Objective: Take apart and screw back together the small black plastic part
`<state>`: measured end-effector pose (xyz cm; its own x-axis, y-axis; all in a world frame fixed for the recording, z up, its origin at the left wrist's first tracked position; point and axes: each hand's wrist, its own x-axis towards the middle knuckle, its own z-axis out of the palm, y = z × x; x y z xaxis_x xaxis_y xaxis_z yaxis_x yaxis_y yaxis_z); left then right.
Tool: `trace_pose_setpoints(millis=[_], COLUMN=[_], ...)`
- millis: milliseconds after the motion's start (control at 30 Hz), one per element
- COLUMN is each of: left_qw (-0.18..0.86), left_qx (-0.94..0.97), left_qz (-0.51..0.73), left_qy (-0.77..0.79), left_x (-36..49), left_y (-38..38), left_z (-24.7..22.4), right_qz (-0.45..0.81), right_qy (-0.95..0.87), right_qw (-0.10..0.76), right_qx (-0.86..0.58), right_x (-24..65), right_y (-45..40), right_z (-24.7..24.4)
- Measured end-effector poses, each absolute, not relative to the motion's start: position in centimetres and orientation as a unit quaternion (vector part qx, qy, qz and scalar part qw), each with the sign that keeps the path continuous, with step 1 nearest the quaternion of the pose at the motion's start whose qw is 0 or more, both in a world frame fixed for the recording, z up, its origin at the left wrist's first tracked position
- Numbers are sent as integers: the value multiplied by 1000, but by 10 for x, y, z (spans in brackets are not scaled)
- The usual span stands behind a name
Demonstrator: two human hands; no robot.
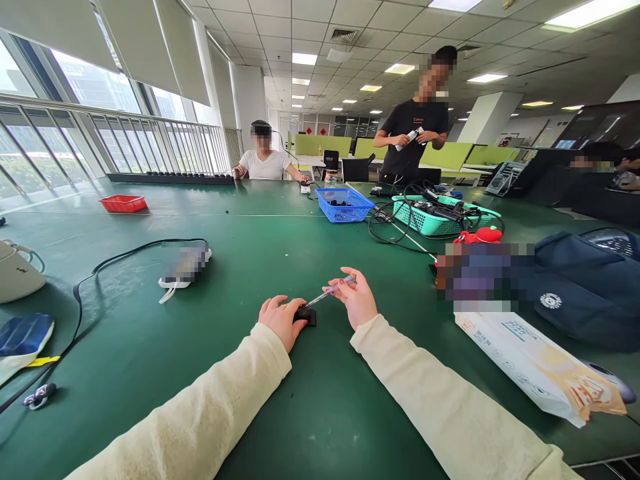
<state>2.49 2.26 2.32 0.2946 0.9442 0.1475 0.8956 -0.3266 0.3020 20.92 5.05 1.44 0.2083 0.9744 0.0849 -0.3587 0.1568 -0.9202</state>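
My left hand (281, 320) rests on the green tabletop (240, 267), its thumb and fingers closed on a small black part (311, 317) that lies flat. What kind of part it is, I cannot make out. In my right hand (359, 300) is a screwdriver (327, 291) with a clear handle and a thin metal shaft, held slantwise between thumb and fingers. Its tip points down to the left and meets the top of the black part, close to my left fingertips.
Beyond my hands stand a blue basket (345, 208), a teal basket (435, 217) full of black cables and a red tray (123, 203). A phone-like device (187, 265) with a cord lies left. A wipes pack (535, 360) and navy bag (590, 287) lie right. Two people are across the table.
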Motion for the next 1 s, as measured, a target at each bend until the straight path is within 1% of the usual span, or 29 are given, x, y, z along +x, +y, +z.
trace_pose_setpoints(millis=[567,1000], left_qw=[80,74], left_qx=[799,807], left_qz=[151,138], left_qy=[577,570], left_x=[25,24], left_y=[24,22], left_z=[22,22], right_qz=[517,529], right_qy=[-384,-376], right_qw=[647,655], right_qx=[-408,-387], right_x=[208,211], right_y=[52,51], right_z=[13,12])
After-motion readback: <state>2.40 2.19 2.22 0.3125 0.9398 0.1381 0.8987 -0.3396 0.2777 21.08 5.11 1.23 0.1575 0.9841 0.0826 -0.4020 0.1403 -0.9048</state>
